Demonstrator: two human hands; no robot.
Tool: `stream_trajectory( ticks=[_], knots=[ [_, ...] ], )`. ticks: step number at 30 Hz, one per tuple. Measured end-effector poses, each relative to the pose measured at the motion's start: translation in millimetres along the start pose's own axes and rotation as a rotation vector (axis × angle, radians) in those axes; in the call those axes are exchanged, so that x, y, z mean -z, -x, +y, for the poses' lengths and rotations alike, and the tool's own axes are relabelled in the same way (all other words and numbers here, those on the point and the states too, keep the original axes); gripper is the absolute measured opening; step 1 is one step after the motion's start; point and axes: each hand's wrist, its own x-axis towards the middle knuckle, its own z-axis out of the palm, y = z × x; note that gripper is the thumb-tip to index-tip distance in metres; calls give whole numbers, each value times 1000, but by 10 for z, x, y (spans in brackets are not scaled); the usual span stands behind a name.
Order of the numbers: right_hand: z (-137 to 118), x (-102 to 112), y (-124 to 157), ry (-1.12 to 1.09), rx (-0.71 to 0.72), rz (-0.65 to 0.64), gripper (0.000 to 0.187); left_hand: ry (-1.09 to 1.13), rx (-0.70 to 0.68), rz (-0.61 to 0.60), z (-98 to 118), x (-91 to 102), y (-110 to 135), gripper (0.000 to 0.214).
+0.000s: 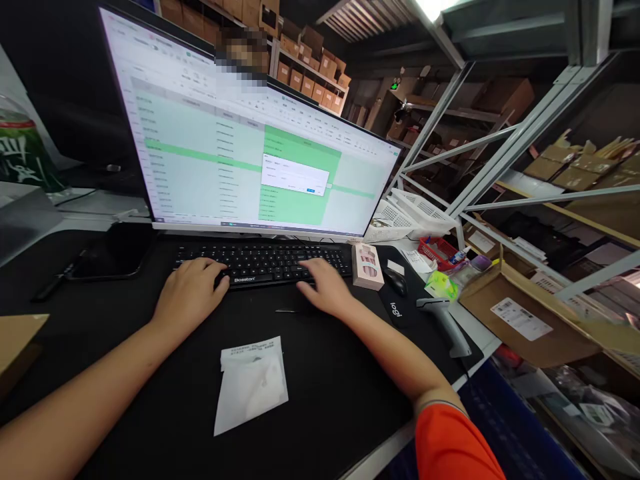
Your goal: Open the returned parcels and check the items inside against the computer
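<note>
My left hand (pixel 191 293) rests on the left part of a black keyboard (pixel 265 261), fingers curved over the keys and holding nothing. On the keyboard's right part lies my right hand (pixel 325 283), fingers spread on the keys, also holding nothing. A wide monitor (pixel 240 133) stands right behind the keyboard, showing a green spreadsheet with a small dialog box. A small white plastic pouch with a label (pixel 251 383) lies flat on the black desk mat (pixel 150 400), between my forearms.
A pink box (pixel 367 265), a black mouse (pixel 396 281) and a grey barcode scanner (pixel 445 323) lie right of the keyboard. A phone (pixel 113 257) lies at the left. A cardboard box (pixel 520 313) and metal shelving (pixel 525 133) stand to the right.
</note>
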Motion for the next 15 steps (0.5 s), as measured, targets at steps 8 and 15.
stream_trajectory(
  ticks=[8, 15],
  knots=[
    [-529, -637, -793, 0, -100, -142, 26, -54, -18, 51, -8, -20, 16, 54],
    [-562, -647, -811, 135, -61, -99, 24, -32, -91, 83, 28, -112, -5, 57]
  ],
)
